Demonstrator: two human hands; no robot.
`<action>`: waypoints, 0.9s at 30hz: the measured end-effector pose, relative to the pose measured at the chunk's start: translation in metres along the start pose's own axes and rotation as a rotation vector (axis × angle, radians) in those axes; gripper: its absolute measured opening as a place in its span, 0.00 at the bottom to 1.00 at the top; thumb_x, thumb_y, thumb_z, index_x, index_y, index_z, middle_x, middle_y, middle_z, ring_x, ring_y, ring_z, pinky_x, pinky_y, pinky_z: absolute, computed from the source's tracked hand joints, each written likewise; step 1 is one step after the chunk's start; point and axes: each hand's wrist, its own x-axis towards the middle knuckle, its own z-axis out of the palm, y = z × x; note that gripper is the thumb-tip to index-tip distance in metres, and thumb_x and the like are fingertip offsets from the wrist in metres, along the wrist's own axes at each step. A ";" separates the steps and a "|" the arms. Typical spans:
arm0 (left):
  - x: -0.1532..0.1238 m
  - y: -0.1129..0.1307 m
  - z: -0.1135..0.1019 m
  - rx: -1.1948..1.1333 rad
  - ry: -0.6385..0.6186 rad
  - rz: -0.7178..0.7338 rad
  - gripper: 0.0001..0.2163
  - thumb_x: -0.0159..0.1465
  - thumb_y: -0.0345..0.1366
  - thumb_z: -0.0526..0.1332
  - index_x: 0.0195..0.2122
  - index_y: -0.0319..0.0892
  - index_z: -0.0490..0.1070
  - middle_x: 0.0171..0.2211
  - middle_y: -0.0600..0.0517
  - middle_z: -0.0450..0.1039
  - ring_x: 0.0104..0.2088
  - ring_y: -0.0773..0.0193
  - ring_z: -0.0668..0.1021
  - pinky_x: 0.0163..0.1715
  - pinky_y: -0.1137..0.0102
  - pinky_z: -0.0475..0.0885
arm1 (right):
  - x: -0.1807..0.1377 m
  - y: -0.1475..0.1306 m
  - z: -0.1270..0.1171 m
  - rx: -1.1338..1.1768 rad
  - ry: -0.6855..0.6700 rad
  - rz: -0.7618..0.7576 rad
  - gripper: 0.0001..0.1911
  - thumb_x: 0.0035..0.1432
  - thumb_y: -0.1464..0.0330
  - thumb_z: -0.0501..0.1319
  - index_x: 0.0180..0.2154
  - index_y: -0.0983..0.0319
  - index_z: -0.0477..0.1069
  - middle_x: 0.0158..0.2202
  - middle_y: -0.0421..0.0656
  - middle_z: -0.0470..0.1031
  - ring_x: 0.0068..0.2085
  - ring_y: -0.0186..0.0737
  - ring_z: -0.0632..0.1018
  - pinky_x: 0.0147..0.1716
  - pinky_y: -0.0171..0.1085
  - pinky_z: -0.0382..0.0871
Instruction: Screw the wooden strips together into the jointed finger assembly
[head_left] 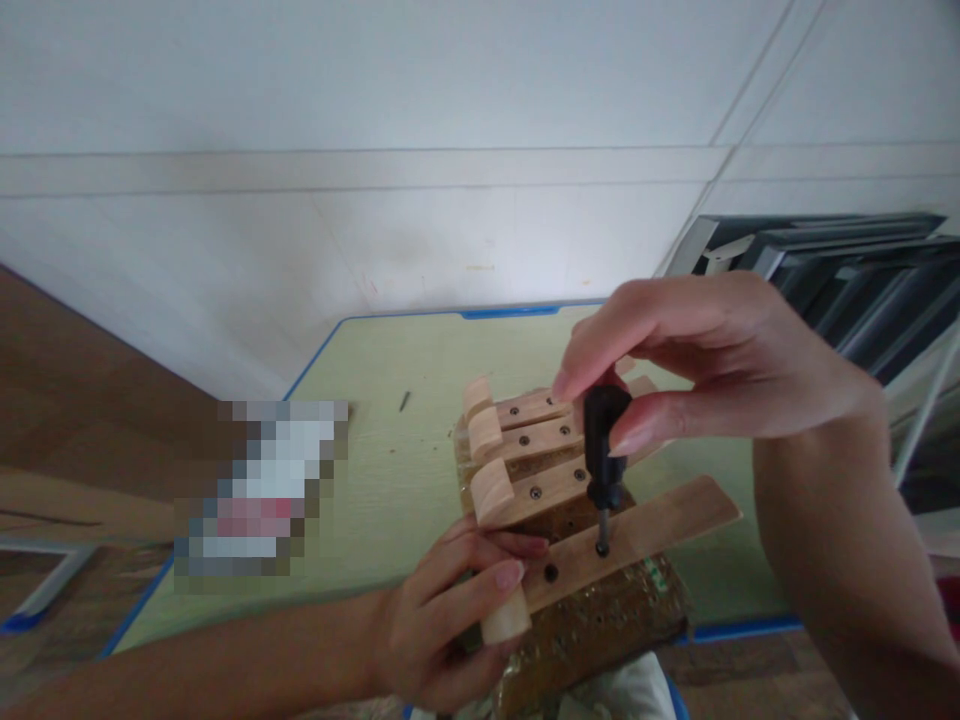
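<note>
My right hand (675,360) pinches the black handle of a screwdriver (602,450), held upright. Its tip sits at a dark screw hole in the nearest wooden piece (645,535). My left hand (450,620) grips the thick block end of that same piece, fingers wrapped round it. A second dark screw (551,573) shows in the strip close to my left fingertips. Beyond it, several similar wooden pieces (555,490) lie side by side with dark screws in them. All of them rest across a brown, tape-wrapped block (592,630).
The pale green table (382,480) has a blue edge. A small dark object (405,401) lies on it, left of the pieces. A blurred-out item (262,490) is at the left. Dark flat panels (840,270) lean at the right, and a white wall (450,240) stands behind.
</note>
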 end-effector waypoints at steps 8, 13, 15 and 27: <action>0.001 0.000 0.002 -0.007 0.013 0.000 0.28 0.61 0.26 0.58 0.63 0.33 0.53 0.41 0.41 0.70 0.49 0.53 0.76 0.45 0.60 0.77 | 0.007 -0.011 0.000 -0.104 -0.144 -0.023 0.04 0.64 0.69 0.54 0.37 0.61 0.65 0.28 0.37 0.62 0.30 0.28 0.65 0.28 0.28 0.63; 0.003 0.002 0.000 0.019 -0.012 -0.005 0.27 0.61 0.26 0.57 0.62 0.34 0.53 0.40 0.42 0.70 0.48 0.54 0.77 0.45 0.60 0.77 | 0.007 -0.008 0.000 -0.088 -0.124 -0.032 0.06 0.61 0.72 0.57 0.31 0.61 0.64 0.27 0.37 0.60 0.27 0.28 0.62 0.25 0.31 0.60; 0.003 0.002 -0.001 0.020 -0.011 -0.015 0.28 0.61 0.26 0.58 0.63 0.35 0.53 0.41 0.42 0.70 0.48 0.54 0.77 0.45 0.61 0.77 | 0.005 -0.008 0.001 -0.086 -0.088 -0.027 0.09 0.62 0.71 0.58 0.28 0.61 0.63 0.25 0.37 0.58 0.27 0.28 0.61 0.24 0.32 0.58; -0.001 0.001 0.001 0.010 0.000 -0.011 0.30 0.61 0.27 0.58 0.64 0.36 0.52 0.41 0.44 0.69 0.49 0.54 0.77 0.44 0.62 0.79 | 0.000 -0.013 -0.006 -0.177 -0.045 0.012 0.05 0.61 0.68 0.59 0.32 0.60 0.71 0.29 0.39 0.72 0.30 0.28 0.72 0.28 0.29 0.68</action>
